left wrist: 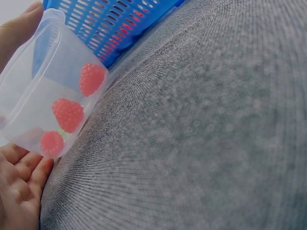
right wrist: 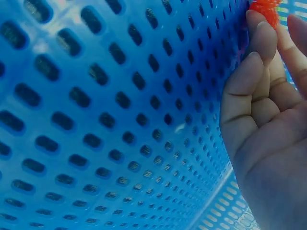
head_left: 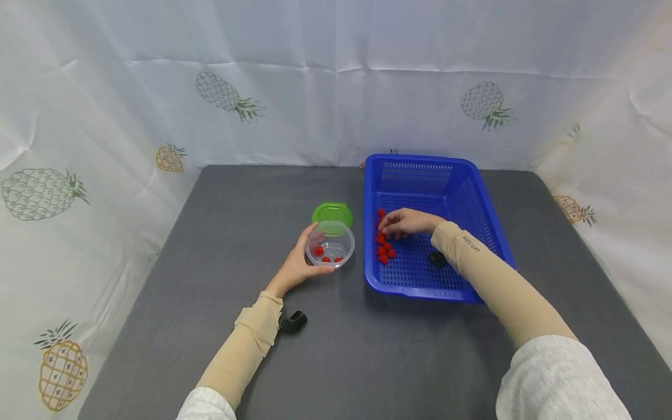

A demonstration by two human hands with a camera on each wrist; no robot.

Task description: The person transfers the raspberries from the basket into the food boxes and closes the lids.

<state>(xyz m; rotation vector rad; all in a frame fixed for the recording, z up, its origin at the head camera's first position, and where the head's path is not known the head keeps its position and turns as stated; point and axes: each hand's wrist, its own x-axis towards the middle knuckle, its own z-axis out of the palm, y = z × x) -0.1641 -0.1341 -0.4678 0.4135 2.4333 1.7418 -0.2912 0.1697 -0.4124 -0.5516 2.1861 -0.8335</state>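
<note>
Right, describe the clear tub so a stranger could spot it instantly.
On the dark table, look left of the blue basket. The left hand holds the tub nearer than the green lid; it alone is see-through, with red berries inside.

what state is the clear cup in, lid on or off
Off: the left hand holds the clear cup with its top uncovered, and a green lid lies beyond it on the grey table.
</note>
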